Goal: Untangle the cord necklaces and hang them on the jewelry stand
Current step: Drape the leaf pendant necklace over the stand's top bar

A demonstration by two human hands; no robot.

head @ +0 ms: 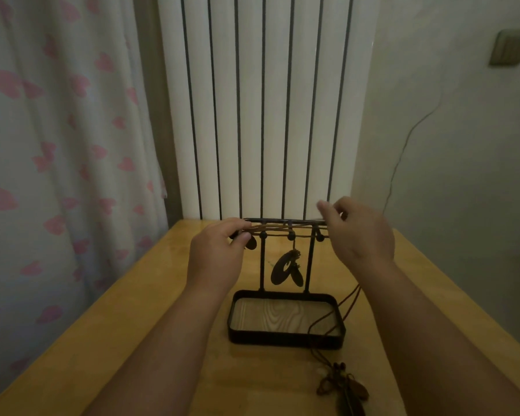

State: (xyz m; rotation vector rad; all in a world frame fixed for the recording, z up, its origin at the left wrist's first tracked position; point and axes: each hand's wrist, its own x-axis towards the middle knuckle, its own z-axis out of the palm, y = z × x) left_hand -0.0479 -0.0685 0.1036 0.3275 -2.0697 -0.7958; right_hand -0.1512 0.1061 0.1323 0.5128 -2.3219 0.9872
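Note:
A black metal jewelry stand (308, 259) with a wood-bottomed tray (285, 337) stands on the table. Brown cords (278, 230) stretch along its top bar, and dark oval pendants (285, 269) hang from them between the two posts. My left hand (219, 256) pinches the cords at the bar's left end, beside another dark pendant (250, 242). My right hand (357, 232) is at the bar's right end with curled fingers; its grip on the cord is hidden. A second cord necklace (344, 385) lies at the near right, its cord running up over the tray's corner.
The wooden table (150, 295) has edges close on both sides. A white ribbed radiator (264, 115) stands right behind the stand, a curtain (57, 145) hangs at the left, and a wall with a thin wire (403, 151) is at the right.

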